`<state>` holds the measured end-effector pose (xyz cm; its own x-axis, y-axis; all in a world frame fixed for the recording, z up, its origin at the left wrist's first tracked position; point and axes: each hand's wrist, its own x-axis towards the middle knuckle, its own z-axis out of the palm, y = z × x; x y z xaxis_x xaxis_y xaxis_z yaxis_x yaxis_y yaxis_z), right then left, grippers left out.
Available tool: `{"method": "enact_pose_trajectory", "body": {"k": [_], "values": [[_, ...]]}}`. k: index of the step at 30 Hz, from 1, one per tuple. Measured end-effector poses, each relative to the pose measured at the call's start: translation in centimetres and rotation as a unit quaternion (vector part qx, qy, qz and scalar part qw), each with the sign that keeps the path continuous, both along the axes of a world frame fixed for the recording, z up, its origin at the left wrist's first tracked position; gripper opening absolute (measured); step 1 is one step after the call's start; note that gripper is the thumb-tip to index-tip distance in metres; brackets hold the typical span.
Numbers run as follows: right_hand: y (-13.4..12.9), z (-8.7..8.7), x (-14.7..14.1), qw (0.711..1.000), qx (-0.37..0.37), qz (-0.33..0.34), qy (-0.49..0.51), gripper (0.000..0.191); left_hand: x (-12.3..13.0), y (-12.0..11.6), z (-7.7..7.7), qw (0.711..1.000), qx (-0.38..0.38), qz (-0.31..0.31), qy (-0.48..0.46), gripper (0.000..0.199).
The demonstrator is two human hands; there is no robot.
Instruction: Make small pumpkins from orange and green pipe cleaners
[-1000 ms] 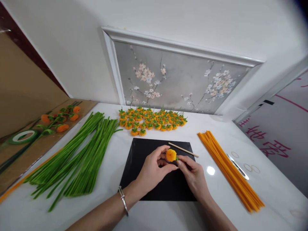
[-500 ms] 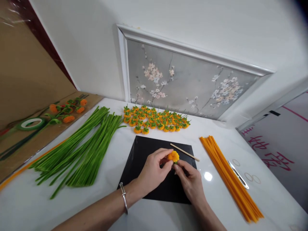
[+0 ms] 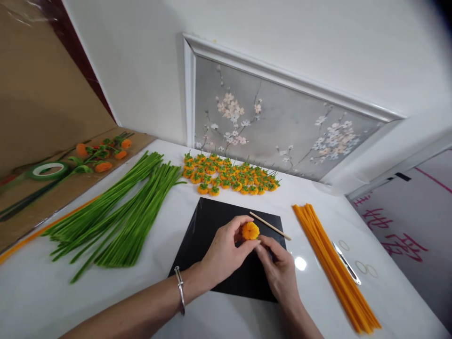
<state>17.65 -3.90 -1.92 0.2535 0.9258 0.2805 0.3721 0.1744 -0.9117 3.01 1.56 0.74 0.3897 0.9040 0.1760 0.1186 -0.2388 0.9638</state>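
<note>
Between the thumb and fingers of my left hand (image 3: 226,249) is a small ribbed orange pipe-cleaner pumpkin (image 3: 250,230), its lobed face turned towards me. My right hand (image 3: 278,268) is closed in a pinch at the lower right edge of the pumpkin, where the fingertips of both hands meet and hide the exact grip. Both hands are above a black mat (image 3: 197,230). A thin wooden stick (image 3: 270,225) lies across the mat's upper right part. Behind the mat sit several finished orange pumpkins (image 3: 229,174) with green tops.
Green pipe cleaners (image 3: 141,221) lie in bundles at left, orange pipe cleaners (image 3: 335,268) at right. Beside the orange ones are tweezers (image 3: 348,264) and rubber bands (image 3: 360,267). Green tape (image 3: 47,170) and an orange-fruited branch (image 3: 102,153) rest on cardboard at far left. A framed panel (image 3: 282,117) stands behind.
The pumpkin has been turned so its lobed face points more towards me, and it has moved slightly left. Both hands keep hold, and the view has shifted a little.
</note>
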Motion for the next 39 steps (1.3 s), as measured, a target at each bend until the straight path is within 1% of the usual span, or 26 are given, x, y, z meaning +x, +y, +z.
{"method": "enact_pose_trajectory", "body": {"k": [4, 7, 10, 12, 15, 18, 23, 25, 27, 29, 31, 32, 34, 36, 37, 39], "values": [[-0.1, 0.3, 0.5, 1.0, -0.006, -0.019, 0.011, 0.02, -0.2, 0.0, 0.4, 0.999, 0.036, -0.017, 0.037, 0.032], [-0.1, 0.5, 0.7, 0.998, -0.013, -0.026, 0.058, 0.019, -0.2, -0.2, 0.7, 0.995, 0.073, -0.034, 0.065, 0.031], [-0.1, 0.7, 0.5, 0.992, -0.028, -0.008, 0.123, 0.018, -0.1, -0.4, 0.8, 0.993, 0.089, -0.039, 0.074, 0.034], [0.0, 0.8, 0.4, 0.988, -0.034, 0.009, 0.153, 0.018, -0.1, -0.4, 0.8, 0.993, 0.084, -0.04, 0.076, 0.034], [0.0, 0.9, 0.2, 0.984, -0.041, 0.031, 0.172, 0.019, 0.0, -0.4, 0.8, 0.994, 0.072, -0.048, 0.074, 0.033], [0.1, 1.0, 0.1, 0.982, -0.05, 0.049, 0.174, 0.019, 0.0, -0.4, 0.6, 0.994, 0.062, -0.054, 0.065, 0.032], [0.3, 1.0, 0.0, 0.982, -0.069, 0.057, 0.168, 0.021, 0.0, -0.4, -0.1, 0.996, 0.038, -0.049, 0.057, 0.031], [0.3, 1.0, 0.1, 0.981, -0.07, 0.062, 0.172, 0.02, 0.1, -0.4, -0.3, 0.998, 0.012, -0.052, 0.033, 0.032], [0.4, 1.1, 0.4, 0.982, -0.054, 0.05, 0.175, 0.02, 0.2, -0.2, -0.3, 0.998, -0.035, -0.053, -0.021, 0.036], [0.3, 1.2, 0.7, 0.985, -0.027, 0.022, 0.167, 0.021, 0.2, 0.0, 0.0, 0.99, -0.097, -0.057, -0.081, 0.041], [0.3, 1.2, 1.0, 0.988, -0.011, 0.012, 0.152, 0.024, 0.2, 0.3, 0.4, 0.977, -0.154, -0.068, -0.131, 0.043], [0.3, 1.2, 1.0, 0.989, -0.015, 0.022, 0.148, 0.026, 0.1, 0.4, 0.5, 0.969, -0.179, -0.074, -0.153, 0.042], [0.4, 1.2, 1.0, 0.986, -0.045, 0.064, 0.148, 0.032, 0.0, 0.7, 0.6, 0.952, -0.227, -0.082, -0.186, 0.038], [0.5, 1.2, 0.9, 0.982, -0.079, 0.089, 0.146, 0.033, -0.2, 1.0, 0.5, 0.938, -0.271, -0.089, -0.196, 0.035], [0.5, 1.3, 0.9, 0.984, -0.086, 0.084, 0.134, 0.03, -0.3, 1.2, 0.4, 0.933, -0.288, -0.092, -0.194, 0.035], [0.5, 1.5, 0.9, 0.992, -0.077, 0.053, 0.082, 0.024, -0.4, 1.5, 0.3, 0.928, -0.307, -0.099, -0.188, 0.037]]}}
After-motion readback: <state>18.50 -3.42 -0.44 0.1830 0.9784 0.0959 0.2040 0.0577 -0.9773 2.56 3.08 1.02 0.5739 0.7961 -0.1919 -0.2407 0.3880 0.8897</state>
